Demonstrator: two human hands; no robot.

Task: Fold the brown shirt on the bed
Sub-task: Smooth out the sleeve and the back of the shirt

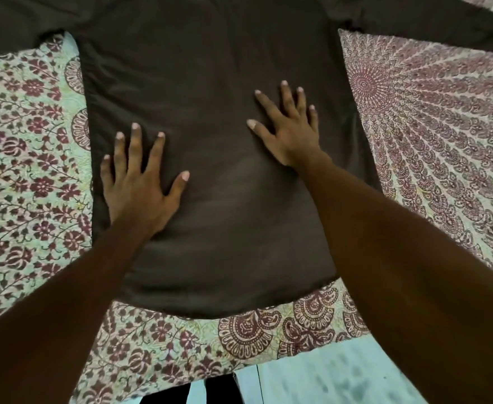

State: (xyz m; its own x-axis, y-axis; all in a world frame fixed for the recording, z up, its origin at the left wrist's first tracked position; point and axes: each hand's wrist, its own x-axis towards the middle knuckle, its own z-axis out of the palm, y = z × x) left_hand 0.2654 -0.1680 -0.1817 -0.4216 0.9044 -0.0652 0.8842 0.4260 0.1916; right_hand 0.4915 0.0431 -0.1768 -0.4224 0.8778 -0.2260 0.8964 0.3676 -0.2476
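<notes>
Both palm-down at arm's length: left hand (136,188) and right hand (290,132), fingers (136,147) straight and spread, seemingly flat.

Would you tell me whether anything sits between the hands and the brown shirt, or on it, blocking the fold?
Nothing visible does. The left hand and right hand rest flat directly on the brown shirt, which lies spread on the patterned bedspread with nothing else seen on it.

brown shirt (210,112) | unfolded, spread flat | sleeves out sideways | hem nearest | on patterned bed (431,118)
</notes>
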